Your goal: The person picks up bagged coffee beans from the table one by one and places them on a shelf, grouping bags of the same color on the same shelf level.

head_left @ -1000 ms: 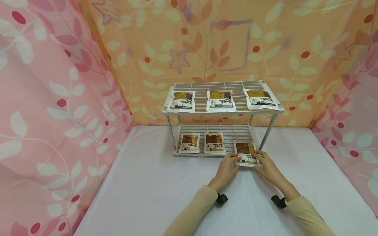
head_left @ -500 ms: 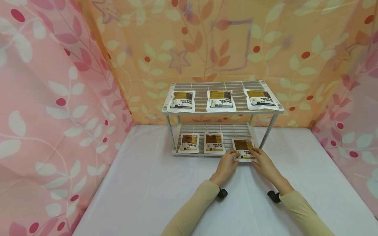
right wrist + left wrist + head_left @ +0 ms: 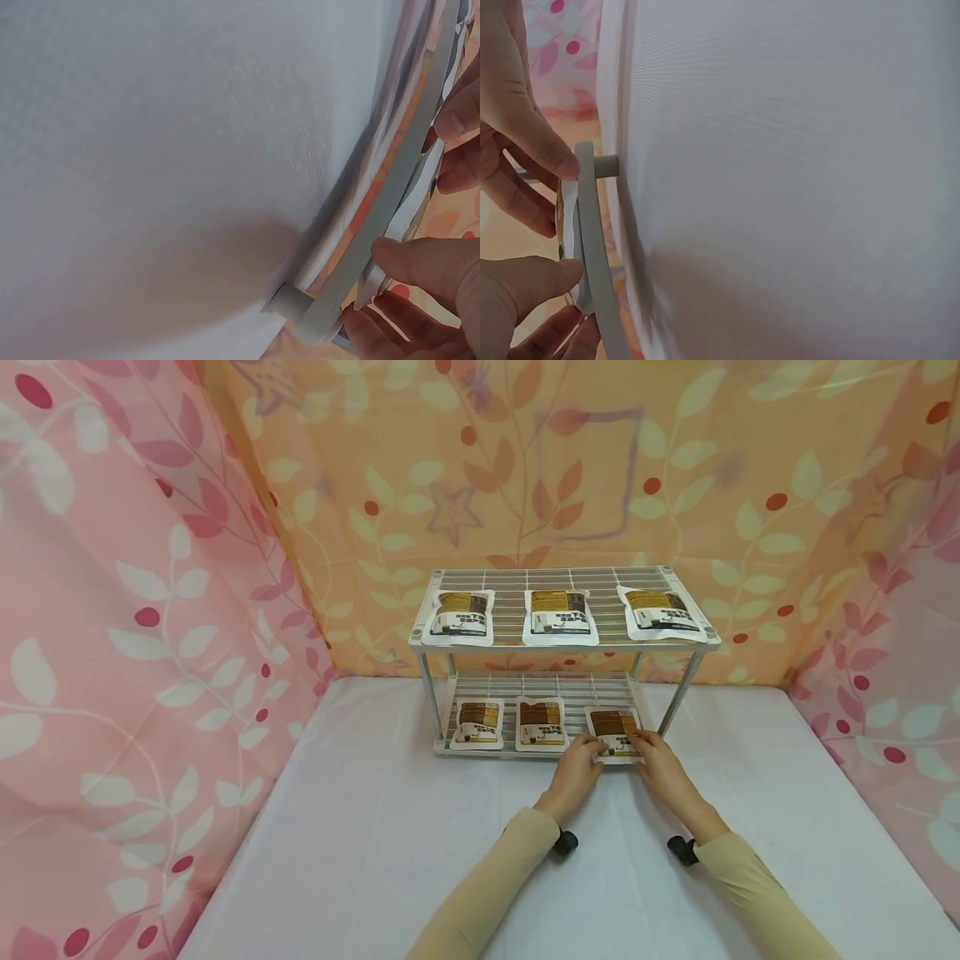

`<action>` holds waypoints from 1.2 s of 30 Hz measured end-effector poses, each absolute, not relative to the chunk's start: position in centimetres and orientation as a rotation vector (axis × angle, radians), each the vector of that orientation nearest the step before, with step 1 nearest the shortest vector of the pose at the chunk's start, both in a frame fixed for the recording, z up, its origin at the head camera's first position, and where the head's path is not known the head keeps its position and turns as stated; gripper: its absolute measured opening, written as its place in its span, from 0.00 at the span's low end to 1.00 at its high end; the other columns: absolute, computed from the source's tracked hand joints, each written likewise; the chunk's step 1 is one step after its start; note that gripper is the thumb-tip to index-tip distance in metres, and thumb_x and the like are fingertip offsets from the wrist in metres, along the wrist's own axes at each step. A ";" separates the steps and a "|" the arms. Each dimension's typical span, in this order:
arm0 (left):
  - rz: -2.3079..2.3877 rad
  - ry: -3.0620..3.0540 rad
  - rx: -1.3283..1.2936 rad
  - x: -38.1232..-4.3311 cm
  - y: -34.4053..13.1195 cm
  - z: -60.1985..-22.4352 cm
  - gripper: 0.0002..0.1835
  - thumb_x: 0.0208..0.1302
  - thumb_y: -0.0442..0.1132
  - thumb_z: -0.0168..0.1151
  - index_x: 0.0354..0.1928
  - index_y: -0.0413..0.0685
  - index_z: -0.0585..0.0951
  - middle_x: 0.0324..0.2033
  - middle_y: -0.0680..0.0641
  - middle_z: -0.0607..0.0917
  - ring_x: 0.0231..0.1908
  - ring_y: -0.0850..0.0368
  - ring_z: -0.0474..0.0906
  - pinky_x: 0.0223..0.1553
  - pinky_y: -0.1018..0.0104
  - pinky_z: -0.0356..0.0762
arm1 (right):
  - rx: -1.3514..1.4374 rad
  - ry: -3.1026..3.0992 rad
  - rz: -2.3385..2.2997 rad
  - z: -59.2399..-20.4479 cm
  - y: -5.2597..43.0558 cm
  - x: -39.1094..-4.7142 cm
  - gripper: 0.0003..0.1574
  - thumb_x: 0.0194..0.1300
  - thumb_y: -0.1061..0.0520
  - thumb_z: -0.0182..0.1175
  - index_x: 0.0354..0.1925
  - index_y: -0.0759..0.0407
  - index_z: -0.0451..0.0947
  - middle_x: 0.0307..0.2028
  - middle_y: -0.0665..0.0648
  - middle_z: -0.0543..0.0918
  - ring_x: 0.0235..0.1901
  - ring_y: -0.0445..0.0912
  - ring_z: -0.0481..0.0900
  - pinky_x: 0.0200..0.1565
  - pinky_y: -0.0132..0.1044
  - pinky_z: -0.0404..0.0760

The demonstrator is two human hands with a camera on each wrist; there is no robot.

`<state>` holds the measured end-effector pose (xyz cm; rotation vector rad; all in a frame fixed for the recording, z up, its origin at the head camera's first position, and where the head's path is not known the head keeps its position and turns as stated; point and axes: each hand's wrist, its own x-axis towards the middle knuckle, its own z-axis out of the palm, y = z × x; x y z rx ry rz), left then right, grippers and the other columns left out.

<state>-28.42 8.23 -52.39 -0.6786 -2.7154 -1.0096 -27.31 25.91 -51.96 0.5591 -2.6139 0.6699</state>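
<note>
A flat white pouch with a brown and yellow label (image 3: 611,722) lies at the right of the lower shelf (image 3: 577,687), its near end at the front rail. My left hand (image 3: 576,774) pinches the pouch's near left corner, thumb in front. On the opposite side my right hand (image 3: 667,777) grips its right edge. In the left wrist view the pouch (image 3: 569,217) shows edge-on, close along the grey shelf rail (image 3: 594,232). The right wrist view shows the right thumb (image 3: 405,255) against the pouch's edge; the undersides of the fingers are partly hidden.
Two similar pouches, one at the left (image 3: 477,724) and one in the middle (image 3: 541,724), lie on the lower shelf. Three more pouches (image 3: 561,617) lie on the upper wire shelf (image 3: 502,578). The rack stands on a white-covered table (image 3: 375,827) before a floral curtain (image 3: 360,543).
Both hands have moved the pouch away from me and slightly left, farther onto the lower shelf. The other pouches have stayed in place.
</note>
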 end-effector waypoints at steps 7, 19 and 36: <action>-0.956 -2.746 -0.683 -28.4 8.5 -51.6 0.17 0.59 0.33 0.62 0.51 0.48 0.80 0.48 0.51 0.78 0.49 0.60 0.75 0.50 0.75 0.73 | 0.514 -2.621 0.667 -51.9 25.7 -27.4 0.29 0.47 0.77 0.61 0.51 0.81 0.70 0.50 0.77 0.70 0.50 0.69 0.70 0.51 0.59 0.71; -0.846 -2.820 -0.665 -29.3 8.5 -50.9 0.17 0.60 0.33 0.61 0.51 0.51 0.80 0.49 0.51 0.77 0.47 0.59 0.77 0.45 0.73 0.76 | 0.449 -2.723 0.613 -51.4 24.9 -27.9 0.30 0.52 0.75 0.60 0.55 0.79 0.67 0.53 0.77 0.68 0.52 0.69 0.68 0.51 0.58 0.72; -0.894 -2.851 -0.705 -29.5 8.1 -50.9 0.20 0.59 0.35 0.61 0.55 0.50 0.77 0.52 0.49 0.76 0.49 0.58 0.75 0.47 0.73 0.75 | 0.478 -2.668 0.541 -51.8 25.0 -27.9 0.27 0.52 0.73 0.62 0.52 0.77 0.71 0.51 0.78 0.69 0.51 0.70 0.70 0.49 0.59 0.73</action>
